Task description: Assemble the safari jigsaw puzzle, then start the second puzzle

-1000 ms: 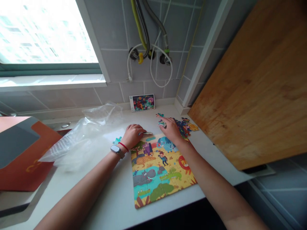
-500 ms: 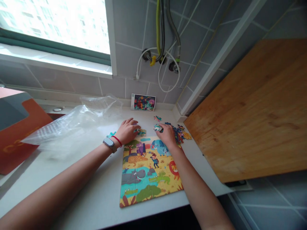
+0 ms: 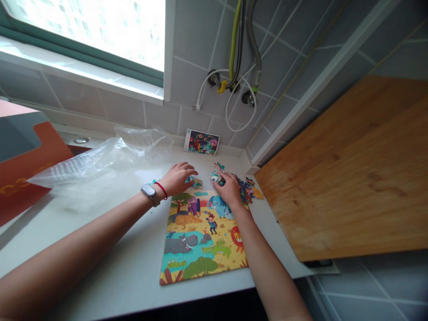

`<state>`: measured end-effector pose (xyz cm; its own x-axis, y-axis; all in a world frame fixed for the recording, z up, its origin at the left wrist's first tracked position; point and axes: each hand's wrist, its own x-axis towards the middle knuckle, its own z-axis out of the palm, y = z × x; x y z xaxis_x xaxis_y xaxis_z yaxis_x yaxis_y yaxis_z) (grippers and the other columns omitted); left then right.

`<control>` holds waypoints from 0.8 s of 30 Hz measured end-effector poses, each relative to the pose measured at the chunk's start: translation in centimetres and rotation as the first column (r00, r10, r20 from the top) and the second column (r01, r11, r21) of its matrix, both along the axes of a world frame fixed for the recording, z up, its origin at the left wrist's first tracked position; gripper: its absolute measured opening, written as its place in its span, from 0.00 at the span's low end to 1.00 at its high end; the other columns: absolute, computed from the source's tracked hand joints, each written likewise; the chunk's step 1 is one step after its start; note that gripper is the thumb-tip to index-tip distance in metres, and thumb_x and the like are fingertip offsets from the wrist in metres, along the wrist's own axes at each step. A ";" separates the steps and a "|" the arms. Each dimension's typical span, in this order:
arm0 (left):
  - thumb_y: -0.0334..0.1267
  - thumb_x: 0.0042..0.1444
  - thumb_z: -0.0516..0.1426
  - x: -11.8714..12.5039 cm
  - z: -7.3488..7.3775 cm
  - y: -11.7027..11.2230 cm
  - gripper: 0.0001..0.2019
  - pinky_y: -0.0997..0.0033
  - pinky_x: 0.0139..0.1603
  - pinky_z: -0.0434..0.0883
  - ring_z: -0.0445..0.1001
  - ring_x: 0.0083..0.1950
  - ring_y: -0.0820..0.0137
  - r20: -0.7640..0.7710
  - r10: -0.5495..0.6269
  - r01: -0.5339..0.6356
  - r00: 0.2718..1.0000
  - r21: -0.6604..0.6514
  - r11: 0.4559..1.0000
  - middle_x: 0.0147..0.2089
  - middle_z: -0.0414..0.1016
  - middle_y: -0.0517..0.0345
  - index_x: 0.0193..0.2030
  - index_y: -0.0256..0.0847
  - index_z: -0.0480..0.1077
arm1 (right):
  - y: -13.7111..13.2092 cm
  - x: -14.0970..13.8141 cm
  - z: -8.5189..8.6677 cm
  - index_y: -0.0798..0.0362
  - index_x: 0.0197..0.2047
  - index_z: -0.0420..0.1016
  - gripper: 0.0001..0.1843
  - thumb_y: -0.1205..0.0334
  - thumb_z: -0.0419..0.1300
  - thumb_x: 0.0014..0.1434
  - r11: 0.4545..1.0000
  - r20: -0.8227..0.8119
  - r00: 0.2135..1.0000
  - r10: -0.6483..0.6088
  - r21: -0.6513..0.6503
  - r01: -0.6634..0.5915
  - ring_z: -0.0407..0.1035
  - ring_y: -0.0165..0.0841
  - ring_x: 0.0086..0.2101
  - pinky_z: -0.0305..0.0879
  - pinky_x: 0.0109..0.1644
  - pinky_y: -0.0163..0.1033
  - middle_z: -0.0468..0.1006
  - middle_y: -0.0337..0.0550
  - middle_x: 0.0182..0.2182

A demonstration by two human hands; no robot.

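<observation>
**Two hands at the top edge of an animal jigsaw**

In the head view, the left hand (image 3: 179, 179) lay with its fingers at a small teal jigsaw piece (image 3: 196, 182), while the right hand (image 3: 229, 189) pinched a green-and-white jigsaw piece (image 3: 217, 179). The hands were apart. The assembled safari jigsaw (image 3: 200, 236) lay flat on the white surface (image 3: 100, 249) just below them, beside a heap of loose pieces (image 3: 244, 189) and a crumpled clear plastic bag (image 3: 100, 174).

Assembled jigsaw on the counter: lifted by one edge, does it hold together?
The jigsaw puzzle looks like thin card, so probably light. Its many seams suggest it would likely sag and separate if lifted; sliding it seems safer.
</observation>
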<state>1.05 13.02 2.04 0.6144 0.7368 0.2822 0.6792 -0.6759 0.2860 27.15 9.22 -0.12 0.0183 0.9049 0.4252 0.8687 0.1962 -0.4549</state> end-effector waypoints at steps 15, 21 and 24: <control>0.41 0.56 0.68 0.1 -0.7 0.2 0.30 0.60 0.58 0.73 0.78 0.59 0.56 0.077 -0.156 0.167 0.985 -0.157 0.973 0.60 0.80 0.48 0.66 0.46 0.69 | -1.7 -3.3 0.5 0.49 0.59 0.80 0.26 0.56 0.74 0.58 0.887 -0.117 0.882 0.457 -0.002 -0.461 0.75 0.42 0.53 0.71 0.61 0.49 0.83 0.51 0.52; 0.44 0.54 0.71 -0.3 0.1 0.6 0.28 0.61 0.55 0.74 0.80 0.55 0.55 0.031 -0.108 0.112 0.994 -0.157 0.981 0.56 0.83 0.50 0.61 0.47 0.75 | -1.6 -3.1 0.5 0.48 0.63 0.78 0.30 0.53 0.73 0.59 0.862 -0.174 0.853 0.493 -0.039 -0.506 0.73 0.41 0.58 0.71 0.62 0.46 0.77 0.52 0.59; 0.44 0.52 0.71 -0.7 0.5 1.0 0.25 0.62 0.54 0.74 0.81 0.53 0.56 0.010 -0.104 0.105 0.995 -0.139 0.985 0.52 0.84 0.52 0.58 0.47 0.77 | -1.5 -2.9 0.5 0.47 0.64 0.77 0.31 0.54 0.74 0.58 0.855 -0.180 0.851 0.494 -0.075 -0.513 0.74 0.41 0.57 0.71 0.63 0.47 0.78 0.51 0.57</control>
<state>0.30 14.03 2.59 0.6893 0.7008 0.1834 0.6061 -0.6966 0.3839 24.27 7.72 0.33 -0.3987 0.8495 0.3457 0.5855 0.5259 -0.6170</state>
